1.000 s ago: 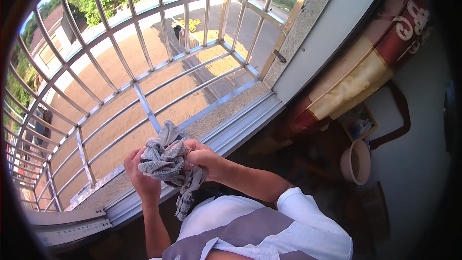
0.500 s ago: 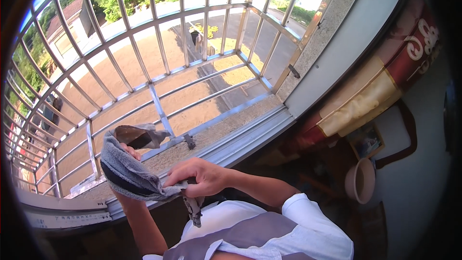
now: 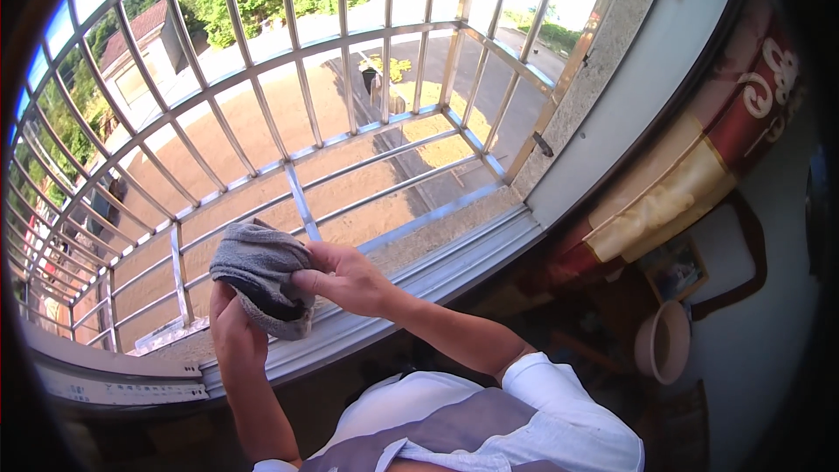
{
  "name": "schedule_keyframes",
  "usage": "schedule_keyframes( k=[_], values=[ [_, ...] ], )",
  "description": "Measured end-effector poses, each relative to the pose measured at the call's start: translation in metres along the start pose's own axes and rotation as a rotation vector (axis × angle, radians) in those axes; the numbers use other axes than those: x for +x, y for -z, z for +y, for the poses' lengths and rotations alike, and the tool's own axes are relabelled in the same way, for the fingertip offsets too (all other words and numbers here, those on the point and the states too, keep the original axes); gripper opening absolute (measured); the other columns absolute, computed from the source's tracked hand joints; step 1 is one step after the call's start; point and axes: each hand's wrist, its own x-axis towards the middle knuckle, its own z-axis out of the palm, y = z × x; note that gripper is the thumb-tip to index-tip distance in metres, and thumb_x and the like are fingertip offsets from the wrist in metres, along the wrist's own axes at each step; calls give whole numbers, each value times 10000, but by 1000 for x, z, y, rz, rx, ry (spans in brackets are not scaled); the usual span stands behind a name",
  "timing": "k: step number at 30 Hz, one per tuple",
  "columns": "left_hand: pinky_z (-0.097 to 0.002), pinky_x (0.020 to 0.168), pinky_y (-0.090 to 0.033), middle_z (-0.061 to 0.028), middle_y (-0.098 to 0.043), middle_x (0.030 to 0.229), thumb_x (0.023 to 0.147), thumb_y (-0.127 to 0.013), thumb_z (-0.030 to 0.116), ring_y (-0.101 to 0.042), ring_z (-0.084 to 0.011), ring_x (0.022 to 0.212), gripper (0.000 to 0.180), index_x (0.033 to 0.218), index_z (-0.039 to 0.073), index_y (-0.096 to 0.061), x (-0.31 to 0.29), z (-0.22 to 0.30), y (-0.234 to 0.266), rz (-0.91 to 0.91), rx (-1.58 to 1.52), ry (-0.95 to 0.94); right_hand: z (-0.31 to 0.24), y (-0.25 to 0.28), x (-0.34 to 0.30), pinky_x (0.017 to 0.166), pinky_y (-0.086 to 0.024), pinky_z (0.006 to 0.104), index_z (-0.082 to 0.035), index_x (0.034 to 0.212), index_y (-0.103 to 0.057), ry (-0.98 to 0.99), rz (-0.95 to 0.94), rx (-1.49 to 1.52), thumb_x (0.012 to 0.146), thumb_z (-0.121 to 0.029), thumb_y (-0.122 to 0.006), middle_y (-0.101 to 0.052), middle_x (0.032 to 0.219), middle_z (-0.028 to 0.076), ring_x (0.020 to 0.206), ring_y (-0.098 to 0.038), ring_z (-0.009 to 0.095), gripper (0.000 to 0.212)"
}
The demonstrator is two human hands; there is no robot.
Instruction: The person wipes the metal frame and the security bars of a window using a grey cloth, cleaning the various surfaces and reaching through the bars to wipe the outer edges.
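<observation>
You hold the grey cloth point(image 3: 260, 275) folded between both hands above the window sill point(image 3: 454, 258): left hand point(image 3: 234, 332) grips it from below, right hand point(image 3: 345, 275) pinches its edge. Next, I think, press the fold flat.

Hard sunlight pours in through the window grille point(image 3: 288, 122), washing out the top of it, while the room below stays dim, edges bowed and black-rimmed.
</observation>
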Motion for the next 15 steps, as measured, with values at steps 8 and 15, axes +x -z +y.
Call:
schedule_keyframes(
  k=[8, 15],
  values=[
    [-452, 1134, -465, -167, -640, 1398, 1111, -457, 299, -615, -283, 1297, 450, 1400, -27, -571, -16, -58, 39, 58, -497, 411, -9, 7, -11, 919, -523, 243, -2, 1232, -650, 54, 194, 589, 1019, -133, -676, -705, 1093, 31, 1015, -644, 83, 251],
    [-408, 1083, -503, -161, -642, 1370, 1079, -579, 273, -641, -264, 1253, 441, 1372, -56, -565, -52, -42, 62, 165, -183, -20, -27, 1, -20, 968, -515, 242, -7, 1346, -532, 219, 259, 598, 1027, -48, -640, -678, 1167, 52, 1076, -643, 97, 339]
  ],
)
